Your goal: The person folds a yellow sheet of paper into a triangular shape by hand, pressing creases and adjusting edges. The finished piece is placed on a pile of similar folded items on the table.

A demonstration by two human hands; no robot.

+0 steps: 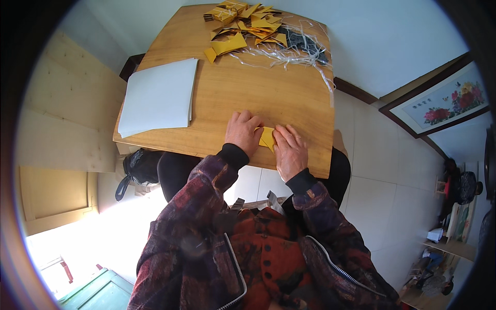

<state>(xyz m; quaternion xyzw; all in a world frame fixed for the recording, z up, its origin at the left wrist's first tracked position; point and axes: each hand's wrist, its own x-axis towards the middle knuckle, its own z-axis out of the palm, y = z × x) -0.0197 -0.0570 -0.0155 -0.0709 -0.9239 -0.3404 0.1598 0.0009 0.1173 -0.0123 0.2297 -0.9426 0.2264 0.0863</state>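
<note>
Yellow paper [266,138] is lying folded at the near edge of the counter [227,93]. Left hand [243,133] is touching its left side, fingers curled; right hand [290,151] is covering its right side, fingers together. Pinching: cannot tell. White sheets [159,97] are lying left; yellow pieces [262,24] and string [313,60], beyond.

We wear a dark plum-and-rust patterned jacket [178,248] with snug black cuffs [233,155] and an open silver-toothed zip [238,264], over a rust-red shirt [284,250] blotched darker with round dark buttons [267,248], and black trousers [173,173].
</note>
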